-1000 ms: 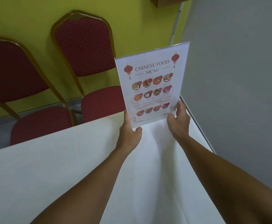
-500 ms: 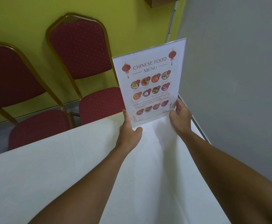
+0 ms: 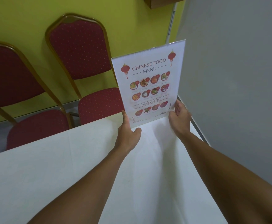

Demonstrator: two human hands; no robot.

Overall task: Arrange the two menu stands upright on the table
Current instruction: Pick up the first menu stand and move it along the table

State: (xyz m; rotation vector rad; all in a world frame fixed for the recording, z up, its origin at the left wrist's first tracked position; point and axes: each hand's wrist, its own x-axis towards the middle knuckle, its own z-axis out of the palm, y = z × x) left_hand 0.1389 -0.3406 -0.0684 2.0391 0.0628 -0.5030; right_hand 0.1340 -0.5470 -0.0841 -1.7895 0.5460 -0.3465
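A clear menu stand with a "Chinese Food Menu" sheet stands upright at the far right corner of the white-clothed table, its printed face toward me. My left hand grips its lower left corner, thumb in front. At the lower right edge, my right hand holds the stand with fingers curled behind it. The stand's base is hidden by my hands. Only one menu stand is in view.
Two red padded chairs with gold frames, one behind the menu and one further left, stand against a yellow-green wall past the table's far edge. A grey wall runs close along the table's right side.
The menu stand has shifted slightly away and to the right, toward the table's far corner, with both hands staying on its lower corners.
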